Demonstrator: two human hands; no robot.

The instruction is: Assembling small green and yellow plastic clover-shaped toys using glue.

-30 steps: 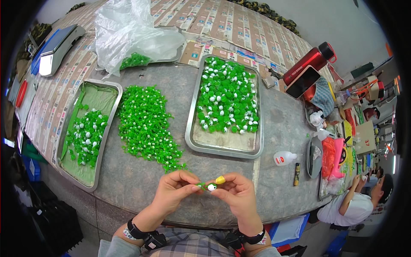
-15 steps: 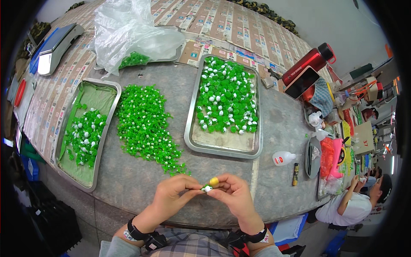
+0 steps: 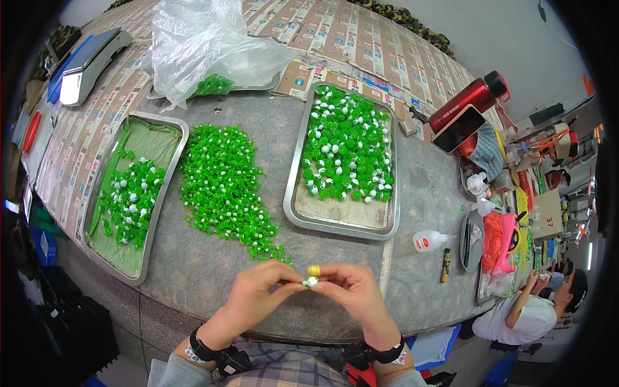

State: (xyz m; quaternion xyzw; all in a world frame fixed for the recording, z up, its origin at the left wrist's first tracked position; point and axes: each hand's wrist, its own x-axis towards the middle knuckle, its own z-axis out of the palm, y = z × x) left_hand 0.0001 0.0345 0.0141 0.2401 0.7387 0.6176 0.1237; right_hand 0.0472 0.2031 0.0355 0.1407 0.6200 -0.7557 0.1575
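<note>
Over the table's near edge, my left hand (image 3: 261,290) and my right hand (image 3: 354,295) meet, both closed in a pinch. Between their fingertips is a small white piece with dark marks (image 3: 312,282); a bit of green shows on its left side, at my left fingertips. A yellow finger cot (image 3: 313,270) covers a fingertip of my right hand. Just beyond my hands spreads a heap of small green plastic pieces (image 3: 219,187) with pale centres. Farther right, a metal tray (image 3: 342,230) holds many green pieces with white spotted ones among them.
At left, another metal tray (image 3: 165,193) carries similar pieces on a green liner. A plastic bag (image 3: 206,58) lies over a tray at the back, near a scale (image 3: 93,64). On the right are a white bottle (image 3: 429,240), a small tube (image 3: 445,264), a phone (image 3: 458,127) and a red flask (image 3: 469,100).
The piece has turned slightly between my fingertips, and my right fingers have drawn in a little closer around it. The whole view has shifted slightly.
</note>
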